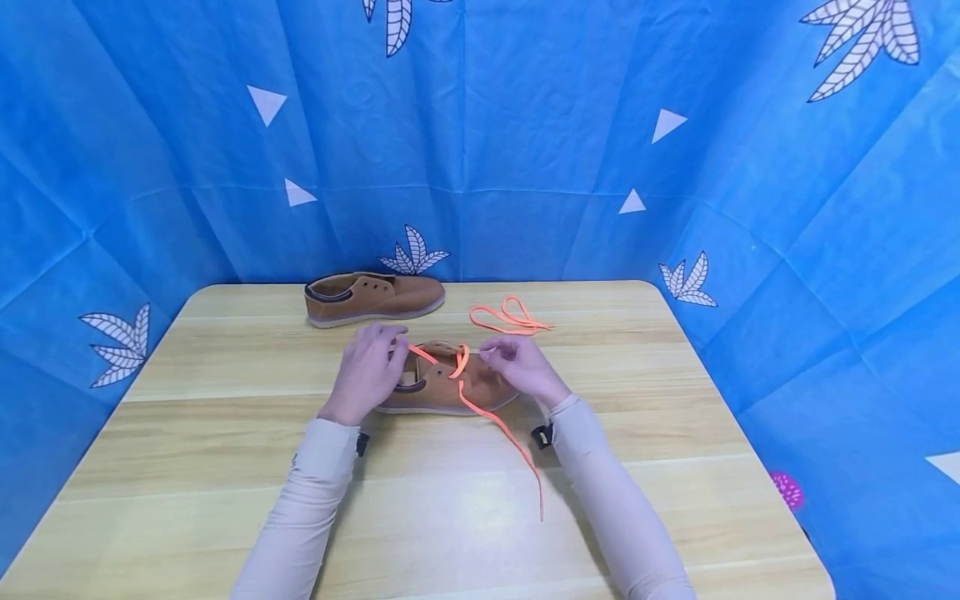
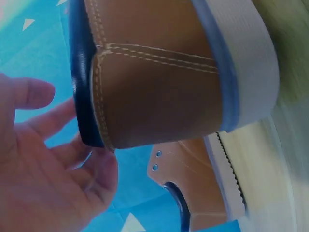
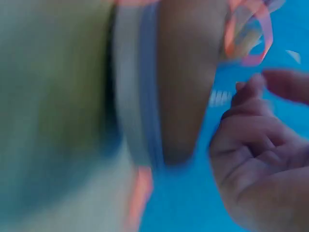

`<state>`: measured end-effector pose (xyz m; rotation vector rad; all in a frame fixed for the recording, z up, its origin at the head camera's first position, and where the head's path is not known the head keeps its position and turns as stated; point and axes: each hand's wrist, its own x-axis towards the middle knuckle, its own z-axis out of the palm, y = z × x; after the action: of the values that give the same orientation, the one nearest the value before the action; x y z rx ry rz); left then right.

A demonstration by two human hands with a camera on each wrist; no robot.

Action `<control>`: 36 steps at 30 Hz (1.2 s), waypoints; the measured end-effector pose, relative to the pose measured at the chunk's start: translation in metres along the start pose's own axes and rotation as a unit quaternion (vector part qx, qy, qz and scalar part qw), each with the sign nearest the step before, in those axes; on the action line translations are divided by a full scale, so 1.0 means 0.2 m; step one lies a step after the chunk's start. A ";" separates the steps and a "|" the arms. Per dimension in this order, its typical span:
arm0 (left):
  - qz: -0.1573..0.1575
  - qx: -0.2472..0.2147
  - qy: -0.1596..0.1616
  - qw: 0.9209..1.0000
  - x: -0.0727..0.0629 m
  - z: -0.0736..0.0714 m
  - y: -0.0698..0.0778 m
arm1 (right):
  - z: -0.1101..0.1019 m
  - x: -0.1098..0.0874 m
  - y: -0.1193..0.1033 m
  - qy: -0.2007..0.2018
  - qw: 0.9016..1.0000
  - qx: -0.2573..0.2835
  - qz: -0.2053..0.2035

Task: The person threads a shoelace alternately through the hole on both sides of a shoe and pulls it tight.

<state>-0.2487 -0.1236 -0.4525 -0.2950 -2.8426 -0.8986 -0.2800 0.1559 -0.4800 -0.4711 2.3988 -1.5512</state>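
A brown shoe with a pale sole lies between both hands, its toe toward the right. An orange lace is looped at its eyelets; one length trails over the near side onto the table, another runs toward my left hand. My left hand is at the heel end, thumb apart, fingers loosely bent by the dark collar. Over the toe end is my right hand, fingers curled and thumb tip close to the index finger; nothing shows between them, though that view is blurred.
A second brown shoe, with no lace in its eyelets, stands at the table's back left. Another orange lace lies folded behind my right hand. Blue patterned cloth hangs around the wooden table.
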 end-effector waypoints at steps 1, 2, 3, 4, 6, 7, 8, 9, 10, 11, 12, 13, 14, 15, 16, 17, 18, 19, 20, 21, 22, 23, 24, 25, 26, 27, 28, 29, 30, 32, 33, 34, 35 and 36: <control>-0.005 -0.002 -0.005 1.000 0.00 0.00 -0.01 | -0.02 -0.01 0.00 0.005 0.998 -0.054 -0.016; -0.013 -0.006 -0.016 1.000 0.01 0.00 -0.02 | -0.04 -0.01 0.00 0.001 0.994 -0.108 -0.030; -0.021 -0.011 -0.030 0.999 0.01 0.00 -0.03 | -0.06 -0.02 0.00 -0.012 0.988 -0.148 -0.038; -0.029 -0.025 -0.047 0.998 0.01 0.00 -0.05 | -0.08 -0.02 0.00 -0.028 0.982 -0.181 -0.044; -0.043 -0.064 -0.086 0.993 0.02 0.00 -0.08 | -0.10 -0.03 0.00 -0.067 0.970 -0.229 -0.050; -0.051 -0.086 -0.105 0.989 0.02 0.01 -0.10 | -0.10 -0.03 0.01 -0.085 0.965 -0.244 -0.049; -0.057 -0.108 -0.121 0.985 0.03 0.01 -0.12 | -0.10 -0.03 0.01 -0.099 0.960 -0.256 -0.047; -0.062 -0.131 -0.133 0.980 0.03 0.02 -0.14 | -0.09 -0.03 0.01 -0.108 0.958 -0.261 -0.047; -0.066 -0.151 -0.141 0.976 0.03 0.02 -0.15 | -0.09 -0.03 0.02 -0.113 0.956 -0.268 -0.047; -0.070 -0.168 -0.145 0.973 0.04 0.03 -0.16 | -0.08 -0.03 0.02 -0.119 0.954 -0.270 -0.048; -0.075 -0.182 -0.146 0.970 0.04 0.03 -0.17 | -0.07 -0.02 0.03 -0.122 0.954 -0.271 -0.047; -0.078 -0.195 -0.144 0.967 0.05 0.04 -0.18 | -0.07 -0.02 0.03 -0.122 0.953 -0.272 -0.046; -0.077 -0.209 -0.140 0.965 0.05 0.04 -0.18 | -0.06 -0.02 0.03 -0.119 0.953 -0.275 -0.048; -0.076 -0.222 -0.132 0.963 0.05 0.04 -0.17 | -0.06 -0.02 0.04 -0.115 0.952 -0.278 -0.050; -0.074 -0.236 -0.123 0.961 0.05 0.04 -0.17 | -0.06 -0.02 0.04 -0.112 0.952 -0.281 -0.051; -0.071 -0.250 -0.113 0.959 0.05 0.03 -0.16 | -0.06 -0.02 0.04 -0.108 0.952 -0.281 -0.053; -0.067 -0.265 -0.102 0.956 0.05 0.02 -0.15 | -0.06 -0.03 0.04 -0.104 0.952 -0.282 -0.056; -0.063 -0.282 -0.092 0.953 0.06 0.02 -0.14 | -0.07 -0.03 0.04 -0.101 0.952 -0.283 -0.059; -0.057 -0.297 -0.083 0.949 0.06 0.01 -0.13 | -0.07 -0.02 0.04 -0.100 0.951 -0.285 -0.062; -0.053 -0.311 -0.076 0.946 0.06 0.00 -0.12 | -0.07 -0.02 0.04 -0.100 0.951 -0.285 -0.065; -0.049 -0.327 -0.071 0.941 0.06 -0.01 -0.11 | -0.07 -0.02 0.04 -0.100 0.951 -0.285 -0.067; -0.044 -0.342 -0.065 0.937 0.06 -0.02 -0.10 | -0.08 -0.02 0.04 -0.101 0.950 -0.286 -0.069; -0.037 -0.356 -0.061 0.932 0.05 -0.03 -0.09 | -0.08 -0.02 0.05 -0.102 0.950 -0.287 -0.069; -0.029 -0.367 -0.057 0.928 0.05 -0.04 -0.08 | -0.08 -0.02 0.05 -0.103 0.950 -0.288 -0.069; -0.020 -0.375 -0.053 0.925 0.05 -0.05 -0.07 | -0.08 -0.02 0.05 -0.104 0.949 -0.289 -0.068; -0.013 -0.381 -0.048 0.923 0.05 -0.05 -0.06 | -0.08 -0.02 0.05 -0.104 0.949 -0.289 -0.066; -0.007 -0.389 -0.044 0.920 0.05 -0.06 -0.05 | -0.09 -0.02 0.05 -0.105 0.949 -0.290 -0.064; -0.003 -0.394 -0.040 0.918 0.05 -0.07 -0.04 | -0.09 -0.02 0.06 -0.105 0.949 -0.291 -0.061; 0.001 -0.396 -0.037 0.917 0.05 -0.07 -0.03 | -0.09 -0.02 0.06 -0.104 0.949 -0.291 -0.060; 0.006 -0.398 -0.032 0.917 0.04 -0.08 -0.02 | -0.09 -0.02 0.05 -0.103 0.950 -0.290 -0.057; 0.008 -0.397 -0.028 0.917 0.04 -0.08 -0.01 | -0.09 -0.02 0.05 -0.103 0.950 -0.289 -0.058; 0.011 -0.397 -0.025 0.917 0.04 -0.08 -0.01 | -0.08 -0.02 0.05 -0.103 0.950 -0.288 -0.058; 0.014 -0.396 -0.020 0.918 0.04 -0.07 -0.01 | -0.08 -0.02 0.05 -0.103 0.950 -0.288 -0.058; 0.016 -0.391 -0.016 0.920 0.04 -0.07 -0.01 | -0.08 -0.02 0.05 -0.103 0.951 -0.287 -0.058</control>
<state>-0.2563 -0.1316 -0.4400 -0.4321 -2.3386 -1.9953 -0.2844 0.1748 -0.4821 -0.8488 2.6583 -0.7569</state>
